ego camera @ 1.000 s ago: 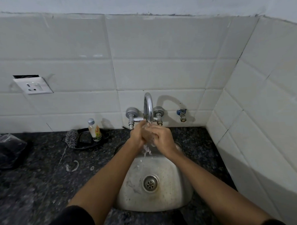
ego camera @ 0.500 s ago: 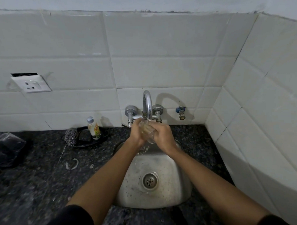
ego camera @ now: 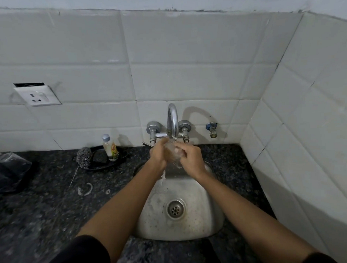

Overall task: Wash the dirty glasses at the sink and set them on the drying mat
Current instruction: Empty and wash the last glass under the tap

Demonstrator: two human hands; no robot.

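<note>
A clear drinking glass point(ego camera: 173, 153) is held between both hands just under the spout of the chrome tap point(ego camera: 173, 119). My left hand point(ego camera: 159, 154) wraps its left side and my right hand point(ego camera: 190, 158) grips its right side and base. Water runs off the glass and my left wrist into the small steel sink point(ego camera: 201, 222) below. Most of the glass is hidden by my fingers. No drying mat is in view.
A small dish soap bottle point(ego camera: 110, 147) and a steel scrubber point(ego camera: 84, 156) sit on a black dish point(ego camera: 103, 165) left of the tap. A dark plastic bag point(ego camera: 9, 172) lies at the far left. The tiled wall closes in at the right.
The glass stays between both hands under the tap and has turned slightly. Water now streams down off my left wrist into the sink.
</note>
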